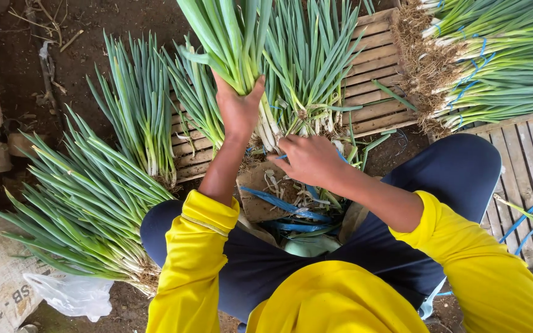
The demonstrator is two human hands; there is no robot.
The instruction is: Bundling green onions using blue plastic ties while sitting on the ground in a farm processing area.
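L hand [237,110] clenched round green-onion bunch [242,55], held upright over wooden pallet [377,68] to keep stalks aligned. R hand [308,159] pinches white bases w/ blue strap [279,200] beneath, approx. lap level.

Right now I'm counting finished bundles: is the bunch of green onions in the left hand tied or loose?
Cannot tell. The left hand grips the bunch right where a tie would sit; the right hand covers its base.

Held scallion bunch [232,43] tops cut by top edge; right hand [308,159] fingertips hidden among stalks.
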